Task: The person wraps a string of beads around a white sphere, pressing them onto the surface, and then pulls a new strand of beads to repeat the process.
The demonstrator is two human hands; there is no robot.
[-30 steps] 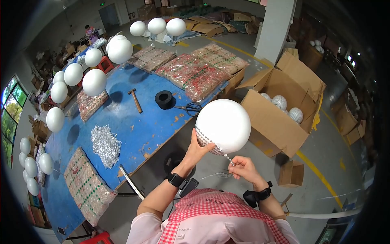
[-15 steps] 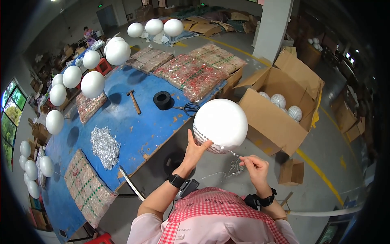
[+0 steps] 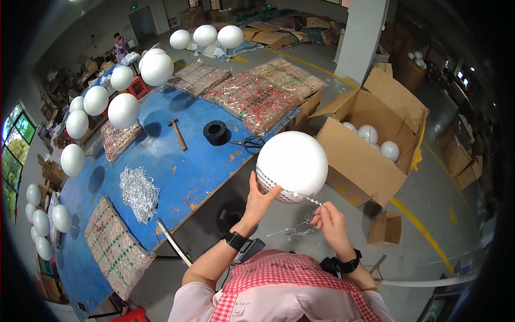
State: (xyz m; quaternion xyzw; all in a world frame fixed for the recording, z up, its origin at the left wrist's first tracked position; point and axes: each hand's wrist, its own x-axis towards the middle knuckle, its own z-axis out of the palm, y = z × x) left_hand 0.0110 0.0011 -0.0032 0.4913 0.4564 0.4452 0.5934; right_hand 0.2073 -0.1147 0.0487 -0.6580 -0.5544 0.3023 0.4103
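A large white ball [image 3: 294, 161] hangs in front of me, off the near edge of the table; rows of small silver beads wrap its lower part. My left hand [image 3: 259, 197] grips the ball at its lower left, thumb on the beaded rows. Closed in a pinch, my right hand [image 3: 331, 221] holds a silver bead string [image 3: 313, 201] that runs taut from the ball's lower right side. The loose rest of the string dangles in tangled loops below, near my apron.
On the blue table [image 3: 177, 177] lie a hammer [image 3: 177, 134], a black tape roll [image 3: 215, 132], scissors [image 3: 251, 143], a silver strand pile [image 3: 138, 193] and bagged packs [image 3: 118, 247]. Several white balls [image 3: 123, 111] stand along its left. At right, an open carton [image 3: 365, 155] holds silver-wrapped balls.
My right hand has shifted slightly up with the bead string, which is now straighter beside the ball. The loose string below has swung left. My left hand keeps its hold.
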